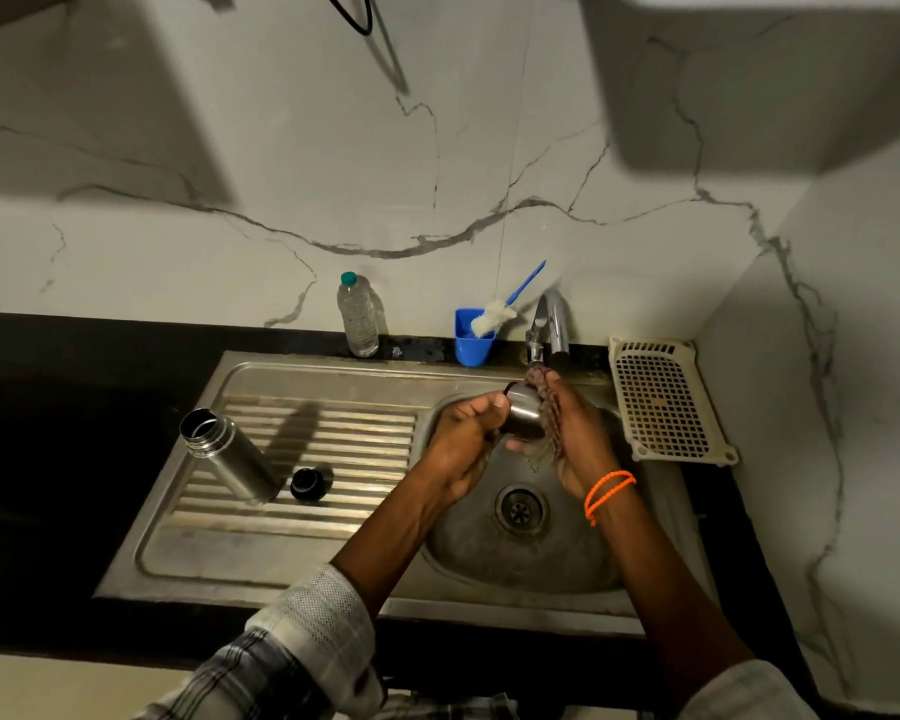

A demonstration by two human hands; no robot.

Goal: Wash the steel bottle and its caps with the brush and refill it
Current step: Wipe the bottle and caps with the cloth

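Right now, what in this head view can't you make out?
- Steel cap: inside hidden by left hand and right hand.
- Right hand's fingers: blurred under tap water.
- Steel bottle: interior too dark.
- Black cap: underside faces down.

The wall (333,148) is white marble with grey veins. The tabletop (48,407) is black. The sink (281,558) is dull silver steel, its drainboard ribbed in stripes with brownish stains. The bottle (235,454) is brushed silver; the cap (306,482) beside it is black. The steel cap (521,415) in the hands is silver-grey. The plastic bottle (358,319) is clear with a teal lid. The cup (471,340) is blue, and the brush (500,314) has white bristles and a blue handle. The tap (554,324) is shiny chrome. The tray (661,402) is cream with a grid of square holes. The wristband (606,493) is orange. The sleeve (302,641) is white and grey plaid.
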